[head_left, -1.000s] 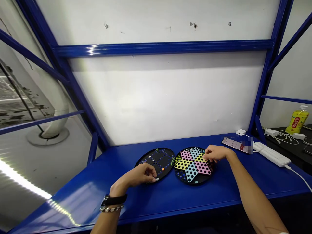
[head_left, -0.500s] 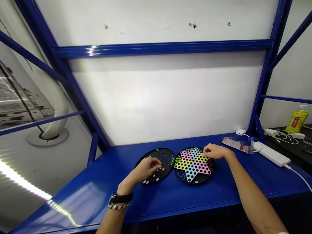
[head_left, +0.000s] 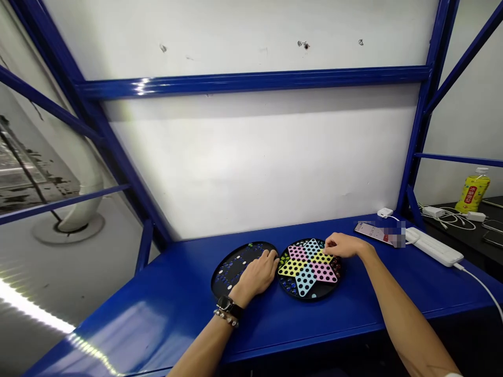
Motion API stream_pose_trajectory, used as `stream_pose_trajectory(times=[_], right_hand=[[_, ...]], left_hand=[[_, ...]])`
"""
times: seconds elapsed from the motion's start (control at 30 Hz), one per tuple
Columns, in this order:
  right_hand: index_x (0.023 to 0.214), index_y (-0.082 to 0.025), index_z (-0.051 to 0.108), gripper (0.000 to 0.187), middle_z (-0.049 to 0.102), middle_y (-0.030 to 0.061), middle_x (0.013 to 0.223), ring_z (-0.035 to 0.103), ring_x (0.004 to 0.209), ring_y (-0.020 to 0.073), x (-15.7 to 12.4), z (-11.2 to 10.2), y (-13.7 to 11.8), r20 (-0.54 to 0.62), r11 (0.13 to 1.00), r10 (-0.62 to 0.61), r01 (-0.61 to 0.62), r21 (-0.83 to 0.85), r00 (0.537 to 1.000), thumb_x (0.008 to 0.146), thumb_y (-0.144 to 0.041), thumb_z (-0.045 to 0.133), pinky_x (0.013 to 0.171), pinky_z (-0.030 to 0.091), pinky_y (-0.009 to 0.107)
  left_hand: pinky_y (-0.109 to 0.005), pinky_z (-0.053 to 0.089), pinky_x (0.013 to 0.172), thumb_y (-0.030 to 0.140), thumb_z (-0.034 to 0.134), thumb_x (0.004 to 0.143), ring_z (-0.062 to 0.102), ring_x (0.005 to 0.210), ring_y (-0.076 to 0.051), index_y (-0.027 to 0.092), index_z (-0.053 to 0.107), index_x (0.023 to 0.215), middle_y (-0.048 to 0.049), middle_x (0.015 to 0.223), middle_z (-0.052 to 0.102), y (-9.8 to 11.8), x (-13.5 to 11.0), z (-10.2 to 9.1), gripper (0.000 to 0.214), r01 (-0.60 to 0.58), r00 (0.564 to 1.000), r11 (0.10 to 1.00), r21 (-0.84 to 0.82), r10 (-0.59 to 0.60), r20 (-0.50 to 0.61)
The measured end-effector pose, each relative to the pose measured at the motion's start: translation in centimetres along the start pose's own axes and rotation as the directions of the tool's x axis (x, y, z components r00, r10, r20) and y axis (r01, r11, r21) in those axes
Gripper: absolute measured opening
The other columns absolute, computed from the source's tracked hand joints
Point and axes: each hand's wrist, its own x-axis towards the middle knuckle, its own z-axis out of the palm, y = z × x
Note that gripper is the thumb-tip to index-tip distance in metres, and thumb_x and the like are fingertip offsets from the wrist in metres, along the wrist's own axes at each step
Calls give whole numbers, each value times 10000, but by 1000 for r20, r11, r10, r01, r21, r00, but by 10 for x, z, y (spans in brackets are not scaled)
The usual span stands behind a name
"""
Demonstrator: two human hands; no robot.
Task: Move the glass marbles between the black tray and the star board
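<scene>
A Chinese checkers board point(head_left: 305, 272), a round black tray with a pink, yellow and light blue star of holes, lies on the blue table. Marbles in several colours sit in the pockets around its star. Left of it is a second round black tray point(head_left: 231, 259) with blue marks and white pieces. My left hand point(head_left: 259, 273) reaches over the right side of that tray, fingers curled down at its rim. What they hold, if anything, is hidden. My right hand point(head_left: 342, 245) has its fingertips pinched together over the upper right of the star; I cannot make out anything between them.
A phone point(head_left: 373, 234) and a white power strip point(head_left: 434, 247) with a cable lie on the blue table point(head_left: 165, 303) to the right. A yellow-labelled bottle point(head_left: 472, 192) and chargers stand on a dark table beyond. Blue frame posts border the white back panel.
My left hand has moved right across the left tray to its right rim, covering the green marbles and the orange piece seen there before. The right hand stays over the star.
</scene>
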Motion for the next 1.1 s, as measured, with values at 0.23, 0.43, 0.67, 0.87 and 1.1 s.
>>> stream_pose_trajectory(times=[0.23, 0.43, 0.67, 0.87, 1.1], right_hand=[[813, -195, 659, 277, 656, 19, 789, 543, 667, 137, 2, 0, 0, -3, 1000, 2, -2, -14, 1000, 838, -462, 588, 541, 363, 229], [820, -194, 663, 290, 673, 28, 809, 557, 681, 143, 2, 0, 1, 2, 1000, -15, 15, -10, 1000, 855, -467, 571, 551, 368, 232], [809, -196, 667, 283, 672, 22, 795, 554, 670, 137, 4, 1, 4, -5, 1000, -5, 5, -2, 1000, 846, -465, 588, 552, 367, 231], [813, -195, 668, 268, 668, 15, 774, 560, 664, 135, 6, 3, 6, -13, 1000, -15, 15, 14, 1000, 844, -450, 590, 565, 373, 234], [818, -186, 679, 263, 675, 24, 786, 568, 671, 136, 7, 4, 6, -37, 999, -20, 21, 24, 999, 840, -435, 599, 571, 380, 229]], left_hand=[[-325, 452, 712, 272, 200, 1032, 682, 817, -236, 184, 517, 1053, -111, 940, 693, 3, -1, 3, 329, -34, 999, 998, 50, 34, 0], [-347, 449, 674, 284, 198, 1021, 690, 785, -263, 173, 584, 999, -134, 918, 715, 5, -2, 3, 401, -61, 998, 992, 115, 62, -13], [-352, 437, 653, 315, 226, 1012, 695, 749, -282, 167, 651, 918, -144, 817, 724, 8, -2, 6, 459, -10, 999, 993, 114, 13, -30], [-319, 383, 626, 376, 194, 1025, 655, 665, -230, 206, 613, 720, -97, 707, 685, 1, -3, 4, 545, 39, 998, 996, -74, -42, -36], [-310, 303, 566, 419, 147, 1028, 462, 517, -148, 227, 447, 631, -6, 565, 531, 4, 1, -9, 533, -83, 980, 924, -374, 7, -200]])
